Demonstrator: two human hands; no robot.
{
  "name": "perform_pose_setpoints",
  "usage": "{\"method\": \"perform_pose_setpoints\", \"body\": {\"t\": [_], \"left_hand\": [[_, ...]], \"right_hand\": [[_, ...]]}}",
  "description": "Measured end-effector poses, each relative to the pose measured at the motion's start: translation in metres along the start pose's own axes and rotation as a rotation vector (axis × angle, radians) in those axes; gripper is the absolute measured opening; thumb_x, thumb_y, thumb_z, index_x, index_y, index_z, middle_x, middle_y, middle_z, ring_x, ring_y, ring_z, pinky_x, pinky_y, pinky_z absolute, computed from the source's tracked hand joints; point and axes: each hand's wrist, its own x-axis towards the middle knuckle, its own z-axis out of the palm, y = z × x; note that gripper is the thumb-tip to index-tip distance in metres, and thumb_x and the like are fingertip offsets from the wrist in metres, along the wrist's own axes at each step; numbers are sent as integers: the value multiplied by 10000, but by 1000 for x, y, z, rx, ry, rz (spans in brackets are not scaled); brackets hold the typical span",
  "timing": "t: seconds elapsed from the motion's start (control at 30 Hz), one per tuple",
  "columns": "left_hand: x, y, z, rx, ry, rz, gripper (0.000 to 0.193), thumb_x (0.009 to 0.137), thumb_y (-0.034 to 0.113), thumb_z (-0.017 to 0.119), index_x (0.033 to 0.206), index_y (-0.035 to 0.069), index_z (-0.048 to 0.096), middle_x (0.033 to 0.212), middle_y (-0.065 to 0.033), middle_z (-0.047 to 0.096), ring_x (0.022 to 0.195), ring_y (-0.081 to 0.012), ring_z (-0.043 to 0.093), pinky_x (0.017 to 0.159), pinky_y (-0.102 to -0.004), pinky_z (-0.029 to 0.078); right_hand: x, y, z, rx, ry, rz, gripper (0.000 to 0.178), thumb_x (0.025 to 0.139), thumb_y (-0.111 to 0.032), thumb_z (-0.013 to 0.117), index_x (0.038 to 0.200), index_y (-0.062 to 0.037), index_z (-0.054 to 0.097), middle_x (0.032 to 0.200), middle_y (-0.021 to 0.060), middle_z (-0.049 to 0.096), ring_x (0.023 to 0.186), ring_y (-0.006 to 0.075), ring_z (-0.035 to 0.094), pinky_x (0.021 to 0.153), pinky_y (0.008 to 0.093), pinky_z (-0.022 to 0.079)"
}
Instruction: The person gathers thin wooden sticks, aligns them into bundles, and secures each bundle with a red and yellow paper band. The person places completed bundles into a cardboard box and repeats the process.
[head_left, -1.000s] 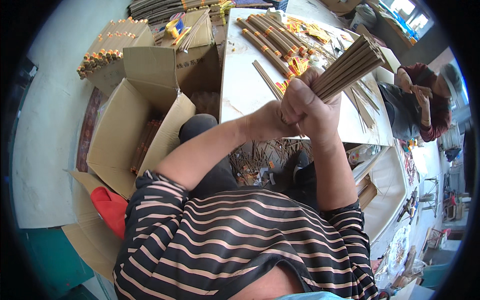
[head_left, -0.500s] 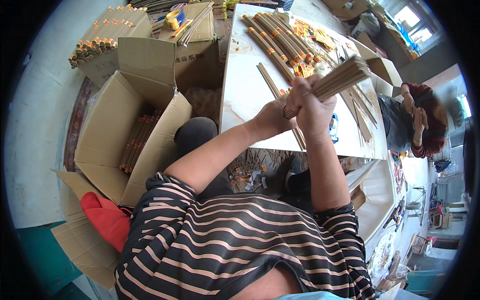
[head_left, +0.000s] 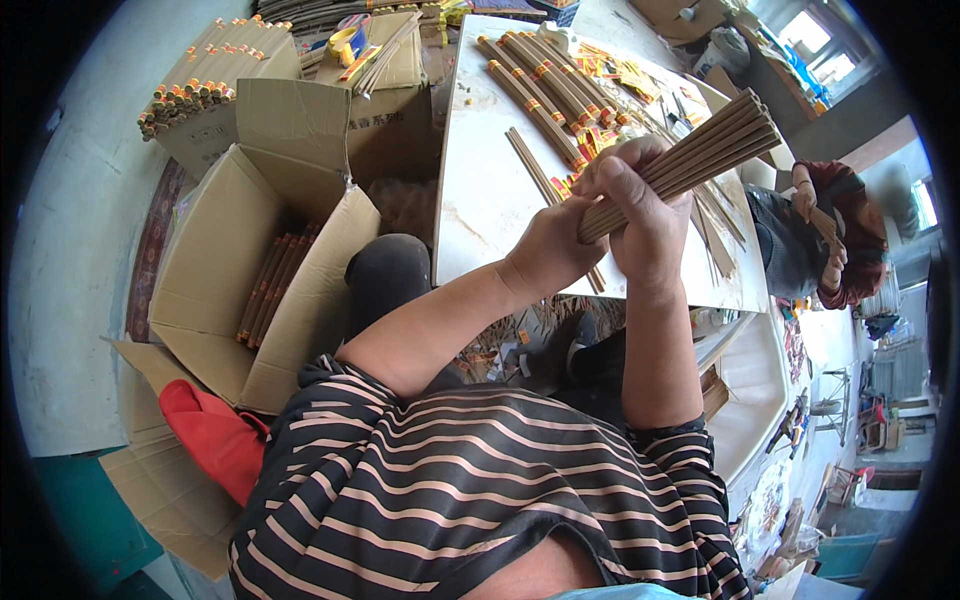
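A bundle of brown incense sticks (head_left: 710,145) lies slantwise across my hands, above the near part of the white table (head_left: 480,200). My right hand (head_left: 655,215) is closed round it, thumb on top. At the bundle's lower left end, my left hand (head_left: 560,240) is closed against the sticks, its fingertips partly hidden behind them. Beyond my hands on the table lie several banded incense bundles (head_left: 550,75) with red and yellow labels. A few loose sticks (head_left: 530,165) rest to the left of my hands.
An open cardboard box (head_left: 200,290) on the left holds several dark red-banded bundles (head_left: 275,285). Behind it, many labelled bundles (head_left: 215,70) are stacked, near a yellow tape roll (head_left: 347,43). A co-worker (head_left: 840,225) sits at the right holding sticks. A red cloth (head_left: 210,435) hangs at lower left.
The bundle has risen slightly and shifted right, its far end fanned a little more. My right hand's grip has shifted with it. The co-worker's hands now hold sticks.
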Motion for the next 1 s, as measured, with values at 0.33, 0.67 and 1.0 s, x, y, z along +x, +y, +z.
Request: {"method": "perform_pose_setpoints", "body": {"t": [0.33, 0.67, 1.0], "left_hand": [[-9, -46, 4, -213, -110, -82, 233, 782, 119, 641, 985, 39, 560, 895, -93, 624, 900, -170, 605, 783, -287, 477], [-5, 17, -5, 195, -89, -136, 224, 767, 69, 645, 962, 1, 558, 816, -94, 653, 796, -158, 625, 683, -284, 478], [-23, 30, -3, -66, -299, -261, 172, 738, 36, 628, 895, -5, 573, 805, -101, 632, 791, -158, 607, 693, -280, 469]], "right_hand": [[-8, 36, -9, -131, -100, 150, 180, 765, -63, 620, 677, -47, 464, 512, 29, 473, 421, 93, 447, 402, 226, 377], [-7, 14, -7, 292, 224, 127, 204, 805, -79, 585, 661, -88, 441, 501, 7, 398, 383, 93, 380, 366, 242, 322], [-29, -17, -9, 264, 24, 206, 260, 802, -130, 617, 640, -86, 419, 514, 12, 412, 401, 102, 405, 385, 241, 343]]}}
